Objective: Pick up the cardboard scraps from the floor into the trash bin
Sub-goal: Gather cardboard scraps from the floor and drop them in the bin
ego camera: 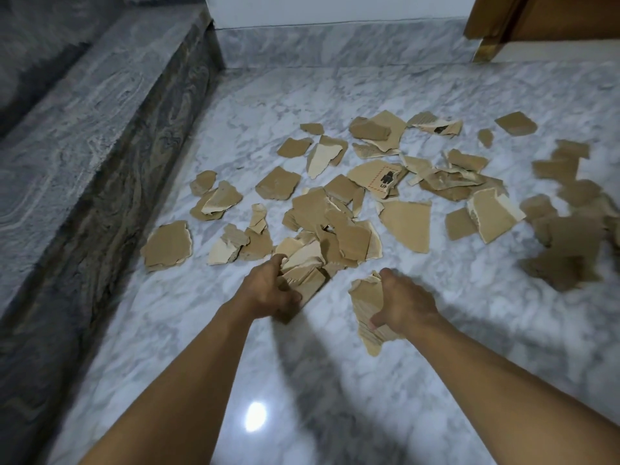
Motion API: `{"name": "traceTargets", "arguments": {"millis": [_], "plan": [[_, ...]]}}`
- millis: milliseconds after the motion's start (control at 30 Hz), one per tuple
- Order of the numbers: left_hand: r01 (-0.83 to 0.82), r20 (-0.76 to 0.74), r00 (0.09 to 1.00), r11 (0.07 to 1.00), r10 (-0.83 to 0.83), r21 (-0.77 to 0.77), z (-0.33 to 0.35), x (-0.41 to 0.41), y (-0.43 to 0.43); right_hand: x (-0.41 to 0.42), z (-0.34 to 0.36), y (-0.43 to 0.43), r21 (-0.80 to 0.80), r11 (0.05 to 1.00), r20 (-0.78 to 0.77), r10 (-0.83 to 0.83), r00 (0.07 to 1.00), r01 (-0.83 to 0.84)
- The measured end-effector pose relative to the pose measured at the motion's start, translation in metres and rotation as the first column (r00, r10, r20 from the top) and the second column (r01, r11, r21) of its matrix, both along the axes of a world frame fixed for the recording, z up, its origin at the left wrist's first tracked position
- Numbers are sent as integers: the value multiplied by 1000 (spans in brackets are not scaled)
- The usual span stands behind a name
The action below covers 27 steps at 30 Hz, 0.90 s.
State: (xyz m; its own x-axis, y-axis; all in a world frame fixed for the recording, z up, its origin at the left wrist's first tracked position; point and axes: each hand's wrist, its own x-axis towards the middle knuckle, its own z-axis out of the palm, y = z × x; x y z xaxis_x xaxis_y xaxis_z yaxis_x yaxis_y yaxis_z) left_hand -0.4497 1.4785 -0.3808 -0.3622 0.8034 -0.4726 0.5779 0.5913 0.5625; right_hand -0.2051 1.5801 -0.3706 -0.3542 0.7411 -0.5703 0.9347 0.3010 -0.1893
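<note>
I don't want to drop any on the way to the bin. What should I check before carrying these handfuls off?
1. Left hand curled round its bundle of scraps: ok.
2. Right hand pinching its stack of scraps: ok.
3. Trash bin in sight: not ok, none in view.
4. Floor cleared: not ok, many loose scraps lie on the marble floor.
5. Path to the bin free: cannot tell.
</note>
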Motion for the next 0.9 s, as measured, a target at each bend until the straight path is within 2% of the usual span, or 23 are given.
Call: {"name": "traceTargets", "arguments": {"millis": [167,233,300,333,400,433,500,567,633,733,833,900], "plan": [[-74,208,975,997,74,-9,14,0,-22,2,-2,-13,131,991,-19,13,1000,-11],[-118,241,963,993,122,-31,26,0,-32,5,-1,-19,145,989,-45,4,999,3],[-169,317,930,983,184,-73,41,-1,-39,12,3,-18,19,998,-107,-51,993,53],[-180,360,911,980,200,-89,47,-2,-40,16,6,-16,-111,989,-186,-115,976,95],[-179,443,874,979,202,-93,61,-1,-40,25,20,-12,-402,904,-404,-318,858,146],[-178,475,858,980,197,-85,70,3,-39,28,32,-13,-505,853,-490,-408,771,131],[-159,516,840,985,169,-64,85,14,-31,30,55,-13,-627,775,-568,-525,634,79],[-108,539,836,994,104,-25,100,32,-17,25,77,-12,-663,746,-610,-589,530,65],[-31,543,839,998,-2,53,121,57,3,27,98,-13,-658,743,-647,-640,414,119],[27,595,796,990,-106,141,148,96,32,45,121,-12,-649,726,-677,-687,264,228],[92,641,746,981,-181,170,171,137,54,85,140,-19,-675,658,-677,-733,75,335],[144,657,717,972,-233,188,180,162,66,113,152,-26,-661,639,-693,-720,4,393]]}}
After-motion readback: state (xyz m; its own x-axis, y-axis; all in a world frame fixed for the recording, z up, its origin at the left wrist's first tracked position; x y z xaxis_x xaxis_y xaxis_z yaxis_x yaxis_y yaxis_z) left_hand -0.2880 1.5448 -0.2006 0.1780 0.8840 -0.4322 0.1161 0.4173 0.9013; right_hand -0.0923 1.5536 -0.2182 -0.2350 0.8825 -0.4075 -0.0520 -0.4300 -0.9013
